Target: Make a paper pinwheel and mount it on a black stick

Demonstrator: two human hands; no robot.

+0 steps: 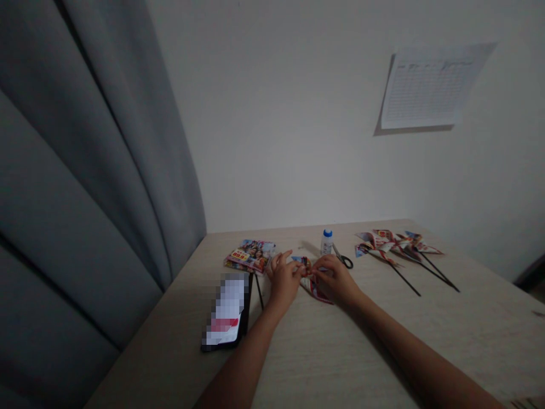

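A printed paper pinwheel [317, 291] lies on the table, partly covered by both hands. My left hand [284, 278] pinches it near the middle with thumb and forefinger, while the other fingers are raised. From the other side, my right hand [336, 277] grips the folded paper with its fingertips, close to the left thumb. What exactly sits between the fingertips is too small to make out. Just behind the right hand stand a glue bottle [326, 243] with a blue cap and a pair of scissors [347, 262]. A thin black stick [259, 291] rests left of my left hand.
A stack of printed paper sheets [251, 255] lies at the back left. In front of it is a phone [225, 312] with a blurred screen. Finished pinwheels [395, 245] on black sticks lie to the right. Behind the table [426, 335] rises a wall; a grey curtain [106, 142] hangs left.
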